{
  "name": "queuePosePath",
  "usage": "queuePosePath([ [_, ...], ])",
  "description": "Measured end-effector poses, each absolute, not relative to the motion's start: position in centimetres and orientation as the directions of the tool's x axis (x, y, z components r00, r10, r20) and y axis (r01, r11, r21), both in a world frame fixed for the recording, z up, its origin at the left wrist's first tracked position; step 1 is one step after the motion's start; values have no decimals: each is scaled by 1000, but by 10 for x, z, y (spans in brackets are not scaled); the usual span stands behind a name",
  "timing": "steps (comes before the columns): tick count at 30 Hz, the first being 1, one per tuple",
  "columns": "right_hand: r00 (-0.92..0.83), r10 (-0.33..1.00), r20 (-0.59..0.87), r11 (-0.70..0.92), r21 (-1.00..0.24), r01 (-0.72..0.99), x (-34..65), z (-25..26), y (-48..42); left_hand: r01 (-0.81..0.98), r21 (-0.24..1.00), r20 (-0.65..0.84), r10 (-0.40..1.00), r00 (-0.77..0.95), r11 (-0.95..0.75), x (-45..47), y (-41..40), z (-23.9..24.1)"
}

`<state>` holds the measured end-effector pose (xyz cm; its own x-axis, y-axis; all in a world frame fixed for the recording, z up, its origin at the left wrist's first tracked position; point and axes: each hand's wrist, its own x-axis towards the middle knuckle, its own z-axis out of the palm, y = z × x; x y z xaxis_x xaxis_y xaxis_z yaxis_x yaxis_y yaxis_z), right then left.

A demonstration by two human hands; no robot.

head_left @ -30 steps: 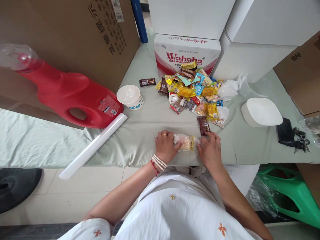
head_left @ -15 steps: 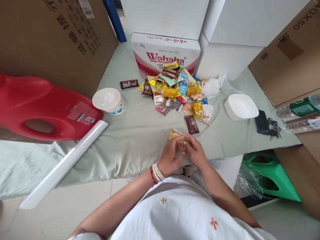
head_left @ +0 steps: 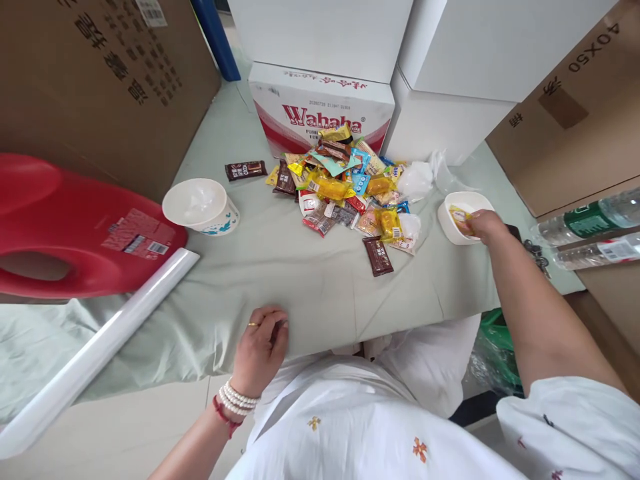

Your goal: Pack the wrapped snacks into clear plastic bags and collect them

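My right hand [head_left: 489,225] reaches over the rim of the white square bowl [head_left: 447,230] at the right. Its fingers are closed on a yellow snack packet [head_left: 460,217] inside the bowl. Near the table's front edge, my left hand [head_left: 261,343] rests on the cloth with curled fingers pressed together; what they hold, if anything, is too small to make out. Between the hands and the boxes lies a heap of wrapped snacks [head_left: 333,187]. A brown packet [head_left: 378,256] lies at its near side, and a dark bar [head_left: 245,170] to its left.
A paper tub [head_left: 220,212] with clear plastic inside stands at the left, beside a red jug [head_left: 100,220] and a white roll [head_left: 115,333]. White cartons [head_left: 320,100] line the back. Plastic bottles [head_left: 595,220] and keys [head_left: 539,257] are at the far right.
My hands have parted from around the yellow packet. The right carried it rightward into the white bowl; the left moved left onto the cloth. The view shifted slightly.
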<state>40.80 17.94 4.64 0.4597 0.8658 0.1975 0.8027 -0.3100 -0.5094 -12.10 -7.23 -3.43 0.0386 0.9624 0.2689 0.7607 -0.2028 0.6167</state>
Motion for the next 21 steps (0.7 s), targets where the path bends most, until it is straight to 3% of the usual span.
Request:
queuePosePath([
  [3,472,869,152,-415,-300,859,390,49,180,789,557,359,932,52,-258,-116,-75,-42],
  [5,404,891,207,-369,-188,910,377,56,175,781,551,407,912,58,-295,-113,-77,-44],
  [7,275,924,265,-232,-183,955,362,59,169,770,553,439,897,54,-317,-111,-79,-43],
  [11,-139,984,113,169,-332,928,328,40,154,761,544,455,887,86,-353,-110,-79,-41],
  [13,-212,977,18,201,-400,894,317,25,148,742,571,437,895,89,-352,-112,-78,-39],
  [16,-24,1000,20,30,-492,870,315,12,137,668,677,358,931,67,-309,-116,-77,-32],
  [18,145,986,86,-57,-640,766,317,12,124,609,746,310,950,43,-271,-117,-77,-24],
  [21,361,932,34,-100,-933,347,306,21,91,487,841,249,968,40,-237,-103,-70,-9],
])
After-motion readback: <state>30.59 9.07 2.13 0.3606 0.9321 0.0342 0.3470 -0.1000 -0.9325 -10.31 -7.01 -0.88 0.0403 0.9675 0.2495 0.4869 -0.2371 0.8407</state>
